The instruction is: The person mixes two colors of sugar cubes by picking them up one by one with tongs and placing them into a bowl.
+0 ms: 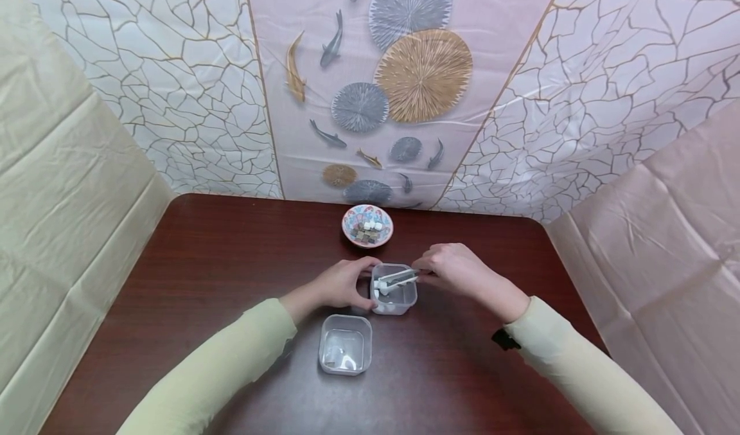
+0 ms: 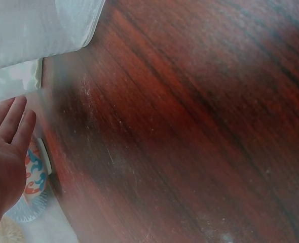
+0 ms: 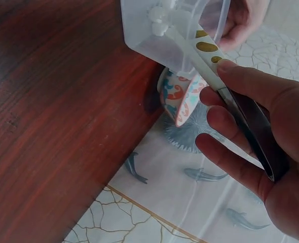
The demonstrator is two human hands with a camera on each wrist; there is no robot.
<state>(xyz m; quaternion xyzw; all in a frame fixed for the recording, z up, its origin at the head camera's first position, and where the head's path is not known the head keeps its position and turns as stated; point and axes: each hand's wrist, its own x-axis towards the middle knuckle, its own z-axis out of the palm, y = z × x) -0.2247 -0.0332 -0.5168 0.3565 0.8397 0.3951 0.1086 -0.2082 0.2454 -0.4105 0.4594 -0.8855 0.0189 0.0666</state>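
My left hand holds a clear plastic container from its left side, thumb near the front and fingers at the back. My right hand grips a pair of tongs, metal at the handle with pale arms. The tongs slope down into the container, their tips at small white pieces inside it. Left of and nearer than this container sits a second clear container, with a small brownish piece at its bottom. In the left wrist view, the left fingers lie straight beside a container.
Behind the containers stands a patterned bowl with white cubes and brown cubes. The dark wooden table ends at a fabric backdrop decorated with fish and round shapes. Cloth walls rise at both sides.
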